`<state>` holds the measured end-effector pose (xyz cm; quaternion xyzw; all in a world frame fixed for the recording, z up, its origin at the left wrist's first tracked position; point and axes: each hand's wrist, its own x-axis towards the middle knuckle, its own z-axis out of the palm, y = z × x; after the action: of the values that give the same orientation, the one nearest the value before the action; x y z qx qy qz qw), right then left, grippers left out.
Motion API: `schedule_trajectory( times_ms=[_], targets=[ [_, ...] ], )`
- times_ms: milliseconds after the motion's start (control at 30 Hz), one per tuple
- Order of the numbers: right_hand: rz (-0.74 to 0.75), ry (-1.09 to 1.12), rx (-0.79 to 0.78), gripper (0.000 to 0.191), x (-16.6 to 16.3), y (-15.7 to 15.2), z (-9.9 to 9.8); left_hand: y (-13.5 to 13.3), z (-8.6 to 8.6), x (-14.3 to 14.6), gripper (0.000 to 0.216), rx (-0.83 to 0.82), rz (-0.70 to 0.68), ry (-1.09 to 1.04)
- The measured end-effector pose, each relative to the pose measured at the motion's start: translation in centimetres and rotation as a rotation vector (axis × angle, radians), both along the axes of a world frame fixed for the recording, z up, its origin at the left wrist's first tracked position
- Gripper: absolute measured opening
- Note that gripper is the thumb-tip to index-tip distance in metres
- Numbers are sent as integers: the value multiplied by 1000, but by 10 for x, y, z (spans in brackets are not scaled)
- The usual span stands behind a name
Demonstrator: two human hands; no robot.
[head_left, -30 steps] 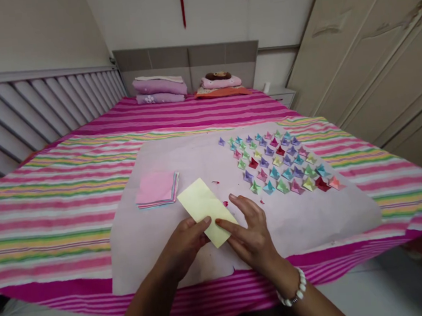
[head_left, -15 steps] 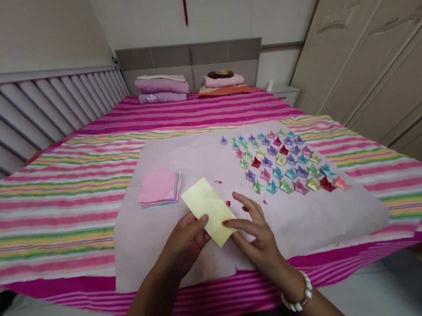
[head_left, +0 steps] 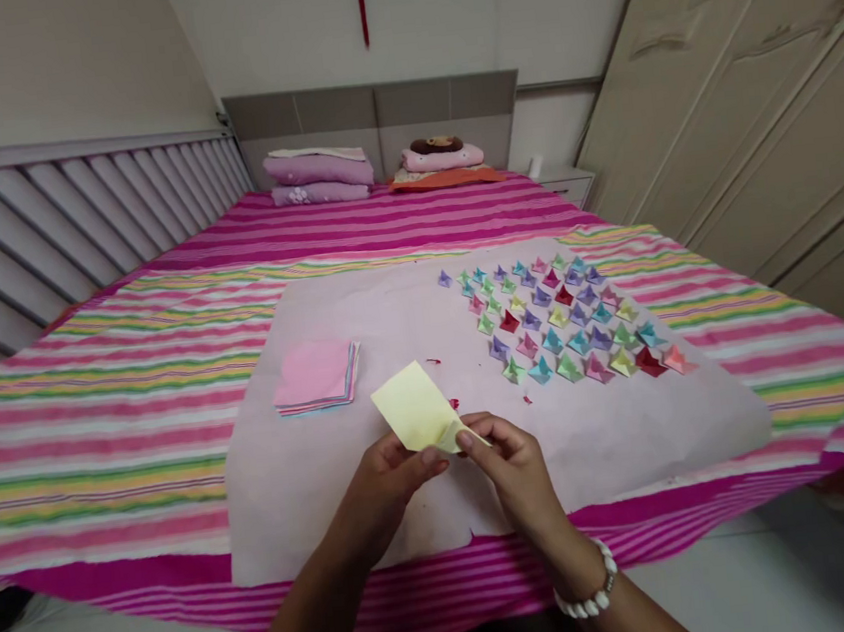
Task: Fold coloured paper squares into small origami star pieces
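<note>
A pale yellow sheet of paper point(head_left: 414, 404) is held above the large white sheet point(head_left: 277, 512), its near end bent up into a fold. My left hand point(head_left: 388, 482) pinches its lower left edge, thumb on top. At the folded near right corner, my right hand point(head_left: 508, 453) grips the paper between thumb and fingers; a white beaded bracelet point(head_left: 589, 600) circles that wrist. Left of the hands lies a stack of square coloured papers point(head_left: 315, 375), pink on top. Rows of small folded paper shapes point(head_left: 558, 317) in many colours stand to the right.
Small red scraps point(head_left: 434, 361) lie on the white sheet near the hands. Underneath is a bed with a striped cover point(head_left: 102, 430). Folded bedding point(head_left: 321, 174) sits by the headboard point(head_left: 336, 114). A slatted rail point(head_left: 87, 220) runs along the left, a wardrobe point(head_left: 763, 119) along the right.
The yellow paper's near end, flat before, is now bent up. My right hand's spread fingers have closed on its near right corner.
</note>
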<state>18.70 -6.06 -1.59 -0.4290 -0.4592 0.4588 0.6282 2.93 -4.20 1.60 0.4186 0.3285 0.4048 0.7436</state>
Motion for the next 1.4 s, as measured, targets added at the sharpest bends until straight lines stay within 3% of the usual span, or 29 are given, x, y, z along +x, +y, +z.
schedule_trajectory(
  times_ms=[100, 233, 433, 567, 767, 900, 1067, 1200, 1333, 1400],
  targets=[
    [22, 16, -36, 17, -3, -2, 0, 1, -2, 2, 33, 58, 55, 66],
    [69, 59, -57, 19, -8, -5, 5, 3, -6, 4, 25, -6, 179, 151],
    [32, 160, -114, 27, -12, 0, 7, 3, -8, 5, 29, -10, 187, 194],
    [39, 225, -140, 43, -11, 2, 2, 3, -8, 4, 29, 20, 200, 228],
    [175, 241, -207, 21, -10, 1, 2, 1, -6, 4, 27, 87, 168, 257],
    [142, 320, -259, 22, -9, 2, 5, 0, -4, 4, 29, 103, 121, 226],
    [132, 370, -318, 23, -7, 2, 4, 4, -1, 1, 35, 98, 203, 218],
    [155, 372, -269, 29, -9, 3, 3, 5, -6, 1, 32, 198, 336, 237],
    [161, 379, -222, 35, -9, 3, 4, 2, -12, 1, 20, 322, 327, 313],
    [156, 385, -213, 35, -9, 2, 5, 0, -13, 2, 27, 317, 306, 341]
  ],
)
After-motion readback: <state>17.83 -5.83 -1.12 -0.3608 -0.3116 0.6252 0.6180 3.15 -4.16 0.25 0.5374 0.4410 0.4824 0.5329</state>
